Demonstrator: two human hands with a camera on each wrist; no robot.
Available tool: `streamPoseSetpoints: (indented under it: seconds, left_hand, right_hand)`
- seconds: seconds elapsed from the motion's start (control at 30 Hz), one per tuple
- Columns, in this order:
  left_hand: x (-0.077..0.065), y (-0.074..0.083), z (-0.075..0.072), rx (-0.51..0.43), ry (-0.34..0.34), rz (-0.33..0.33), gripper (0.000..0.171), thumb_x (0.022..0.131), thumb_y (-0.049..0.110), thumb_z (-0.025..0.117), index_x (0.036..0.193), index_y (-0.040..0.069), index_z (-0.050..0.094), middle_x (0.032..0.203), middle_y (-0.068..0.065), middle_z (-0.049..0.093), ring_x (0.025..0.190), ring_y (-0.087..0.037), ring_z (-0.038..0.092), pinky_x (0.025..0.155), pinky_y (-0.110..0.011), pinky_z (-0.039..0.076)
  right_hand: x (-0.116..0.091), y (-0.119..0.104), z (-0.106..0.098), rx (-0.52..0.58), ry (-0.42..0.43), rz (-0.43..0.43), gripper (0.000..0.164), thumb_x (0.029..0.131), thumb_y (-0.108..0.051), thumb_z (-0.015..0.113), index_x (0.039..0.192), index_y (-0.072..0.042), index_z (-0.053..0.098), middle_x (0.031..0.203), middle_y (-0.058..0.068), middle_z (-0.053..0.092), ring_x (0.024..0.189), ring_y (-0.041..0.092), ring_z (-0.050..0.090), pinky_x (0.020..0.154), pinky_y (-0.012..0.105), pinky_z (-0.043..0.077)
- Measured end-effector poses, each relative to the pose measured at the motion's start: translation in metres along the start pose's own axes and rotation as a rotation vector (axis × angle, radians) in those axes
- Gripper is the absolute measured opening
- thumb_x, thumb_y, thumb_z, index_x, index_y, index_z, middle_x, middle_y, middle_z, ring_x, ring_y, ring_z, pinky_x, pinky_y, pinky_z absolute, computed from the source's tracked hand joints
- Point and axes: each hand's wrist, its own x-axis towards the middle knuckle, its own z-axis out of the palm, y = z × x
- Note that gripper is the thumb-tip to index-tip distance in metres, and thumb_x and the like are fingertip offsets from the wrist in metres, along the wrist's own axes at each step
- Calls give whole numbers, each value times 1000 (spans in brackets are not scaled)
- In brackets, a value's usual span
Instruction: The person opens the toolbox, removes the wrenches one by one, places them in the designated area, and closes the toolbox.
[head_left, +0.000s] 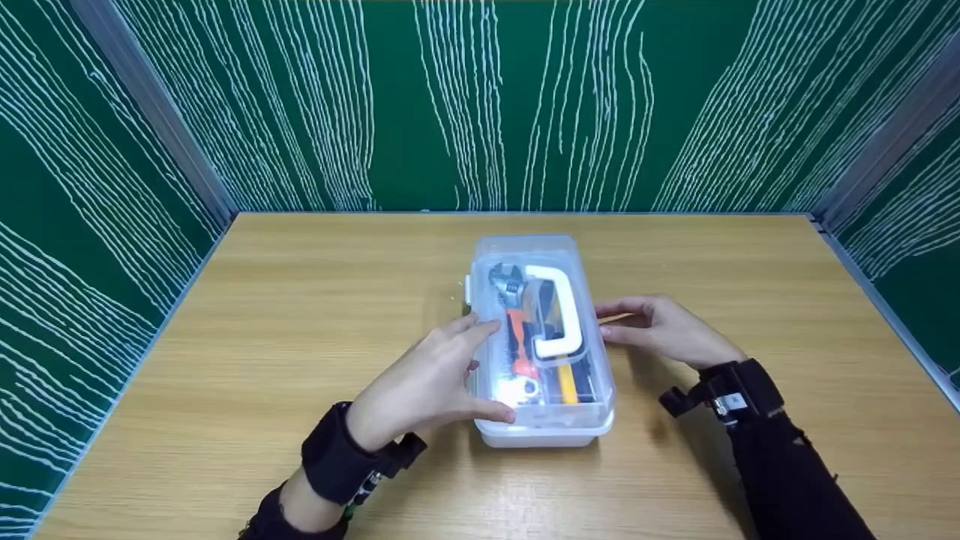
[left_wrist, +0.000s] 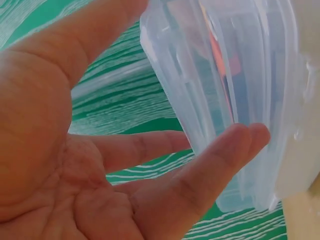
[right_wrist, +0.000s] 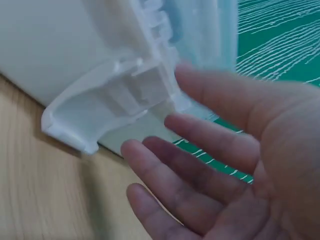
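Toolbox (head_left: pixel 551 371) sits on the bench (head_left: pixel 300 337) with its lid (head_left: pixel 544 253) down, our left grip (head_left: pixel 424 375) spread against it and right grip (head_left: pixel 675 330) fanned loosely by the swung-out latch (right_wrist: pixel 100 107), so we're probably unlatching, and next likely calls for raising that lid.

Box lid (head_left: pixel 525 245): clear, faintly bluish, between left fingers (head_left: pixel 486 330) and right fingers (head_left: pixel 624 333)
Latch (right_wrist: pixel 107 107): white, just beside the right fingers
Handle (head_left: pixel 570 309): white
Wrench (head_left: pixel 517 337): silver head, orange-red and black grip, near the left fingers
Table (head_left: pixel 337 292): light-brown wood grain, beneath the fingers
Walls (head_left: pixel 397 112): green, wavy white lines, beyond the fingers
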Motion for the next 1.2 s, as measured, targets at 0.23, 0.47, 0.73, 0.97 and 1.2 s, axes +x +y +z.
streamPoseSetpoints:
  seconds: [0.23,0.47,0.73,0.97,1.2]
  left_hand:
    - [3,1,0,24,6,13,104,76,44,98,157,0,51,162,-30,47,120,-29,70,115,-45,55]
    - [6,1,4,53,20,34,100,76,49,97,155,4,55,161,-29,49,77,-11,63,90,-30,62]
    - [10,2,14,24,49,56,98,79,47,95,156,3,53,161,-33,43,101,-25,80,109,-39,57]
    - [12,1,19,21,90,105,96,80,45,95,153,0,55,145,-34,62,81,-20,78,108,-39,59]
    - [15,-1,24,-12,116,119,95,79,44,96,153,1,56,158,-39,43,78,-20,80,88,-29,66]
  right_hand:
    - [0,-2,-3,45,-67,-19,70,97,-30,82,153,1,54,155,22,59,139,38,63,108,26,57]
    - [-4,-3,-5,9,-71,0,73,98,-33,80,155,3,51,155,26,58,140,40,62,111,33,57]
    - [-9,0,-12,-14,-87,31,79,99,-33,80,160,2,44,158,26,55,142,43,59,114,40,55]
    - [-11,0,-15,-10,-81,10,77,99,-30,80,159,2,45,158,25,55,142,43,60,110,32,57]
    - [-12,0,-18,-15,-73,17,77,98,-31,80,159,2,46,157,25,57,141,42,61,109,30,57]
